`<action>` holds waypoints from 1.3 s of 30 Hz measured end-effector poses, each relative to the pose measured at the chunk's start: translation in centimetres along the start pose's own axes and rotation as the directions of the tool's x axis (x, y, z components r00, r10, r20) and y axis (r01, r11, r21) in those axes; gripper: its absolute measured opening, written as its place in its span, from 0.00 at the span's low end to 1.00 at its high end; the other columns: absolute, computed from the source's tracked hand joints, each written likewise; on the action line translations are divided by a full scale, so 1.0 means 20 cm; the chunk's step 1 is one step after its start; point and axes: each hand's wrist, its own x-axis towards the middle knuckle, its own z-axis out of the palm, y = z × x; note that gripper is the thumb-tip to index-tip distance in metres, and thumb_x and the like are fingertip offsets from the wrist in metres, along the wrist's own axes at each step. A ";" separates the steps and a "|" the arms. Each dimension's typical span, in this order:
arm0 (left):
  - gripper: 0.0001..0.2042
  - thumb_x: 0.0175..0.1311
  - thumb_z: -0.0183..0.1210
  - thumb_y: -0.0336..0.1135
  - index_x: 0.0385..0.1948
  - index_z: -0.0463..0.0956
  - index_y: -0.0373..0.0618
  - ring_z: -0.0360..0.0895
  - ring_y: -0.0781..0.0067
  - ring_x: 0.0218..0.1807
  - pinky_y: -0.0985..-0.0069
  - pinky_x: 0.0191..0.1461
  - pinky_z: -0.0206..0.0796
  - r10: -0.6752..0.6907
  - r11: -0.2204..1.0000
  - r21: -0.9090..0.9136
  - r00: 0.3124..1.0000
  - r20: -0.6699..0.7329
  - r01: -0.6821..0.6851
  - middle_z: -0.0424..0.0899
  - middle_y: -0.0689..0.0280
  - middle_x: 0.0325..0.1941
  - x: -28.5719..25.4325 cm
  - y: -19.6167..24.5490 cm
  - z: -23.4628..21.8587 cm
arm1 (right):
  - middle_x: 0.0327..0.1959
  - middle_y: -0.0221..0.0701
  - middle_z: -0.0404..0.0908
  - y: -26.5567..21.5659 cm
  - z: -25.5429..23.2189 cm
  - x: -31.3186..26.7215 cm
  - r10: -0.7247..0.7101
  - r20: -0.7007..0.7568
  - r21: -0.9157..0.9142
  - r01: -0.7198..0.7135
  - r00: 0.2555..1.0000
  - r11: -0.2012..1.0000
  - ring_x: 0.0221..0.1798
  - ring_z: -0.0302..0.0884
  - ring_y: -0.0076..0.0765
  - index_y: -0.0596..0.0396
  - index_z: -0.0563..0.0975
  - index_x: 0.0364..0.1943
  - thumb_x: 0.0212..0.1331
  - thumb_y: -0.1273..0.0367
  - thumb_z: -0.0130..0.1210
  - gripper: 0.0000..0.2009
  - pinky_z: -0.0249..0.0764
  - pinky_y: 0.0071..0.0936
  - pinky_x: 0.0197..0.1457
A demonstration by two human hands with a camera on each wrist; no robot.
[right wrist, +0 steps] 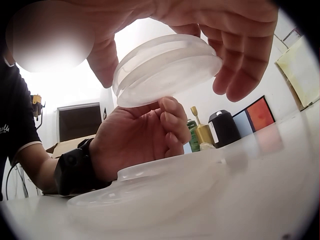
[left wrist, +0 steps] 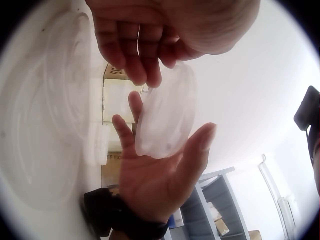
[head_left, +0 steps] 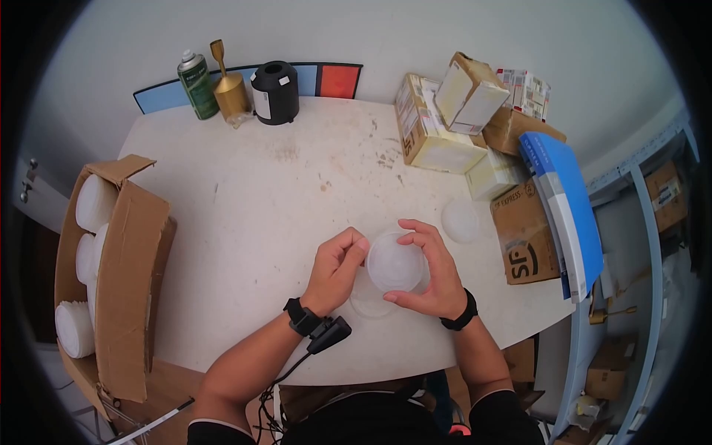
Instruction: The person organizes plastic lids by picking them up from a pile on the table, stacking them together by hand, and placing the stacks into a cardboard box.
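Note:
A translucent round plastic lid (head_left: 394, 263), showing two rims in the right wrist view, is held tilted above the table between both hands. My left hand (head_left: 335, 271) pinches its near edge with thumb and curled fingers. The right hand (head_left: 432, 274) curves round the opposite side, thumb at the lower rim and fingers at the upper one. Below the held lid, another translucent round piece (right wrist: 145, 192) lies on the table, partly hidden by it in the head view. A further clear round piece (head_left: 461, 221) lies beyond the right hand.
At left stands an open cardboard box (head_left: 133, 289) of white round containers (head_left: 96, 204). Parcels (head_left: 437, 137) and blue binders (head_left: 564, 200) crowd the right. Along the back wall are a green spray can (head_left: 197, 85), a gold object (head_left: 231, 93) and a black cylinder (head_left: 275, 95).

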 end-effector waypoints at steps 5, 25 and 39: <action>0.11 0.78 0.50 0.34 0.32 0.73 0.40 0.64 0.86 0.33 0.82 0.39 0.59 0.006 1.000 0.013 1.000 0.005 -0.006 0.71 0.74 0.28 -0.01 0.00 0.00 | 0.69 0.51 0.68 -0.02 0.01 0.01 -0.023 0.071 -0.004 0.024 0.997 1.000 0.68 0.70 0.57 0.55 0.69 0.56 0.41 0.59 0.80 0.38 0.70 0.43 0.68; 0.13 0.80 0.50 0.38 0.35 0.75 0.40 0.69 0.83 0.36 0.80 0.45 0.65 0.009 1.000 -0.026 1.000 0.025 -0.008 0.76 0.72 0.31 0.00 -0.01 0.00 | 0.59 0.50 0.74 -0.01 0.01 0.01 -0.054 0.022 -0.032 0.055 0.998 0.998 0.60 0.76 0.57 0.56 0.70 0.55 0.39 0.64 0.78 0.37 0.74 0.40 0.62; 0.11 0.78 0.50 0.35 0.34 0.75 0.41 0.78 0.77 0.38 0.75 0.49 0.72 0.008 0.999 -0.038 0.996 -0.084 -0.011 0.83 0.65 0.34 0.00 0.01 0.00 | 0.53 0.44 0.75 0.31 -0.34 -0.06 0.184 -0.582 -0.148 -0.326 0.792 0.934 0.55 0.75 0.46 0.58 0.69 0.55 0.43 0.67 0.74 0.34 0.71 0.38 0.62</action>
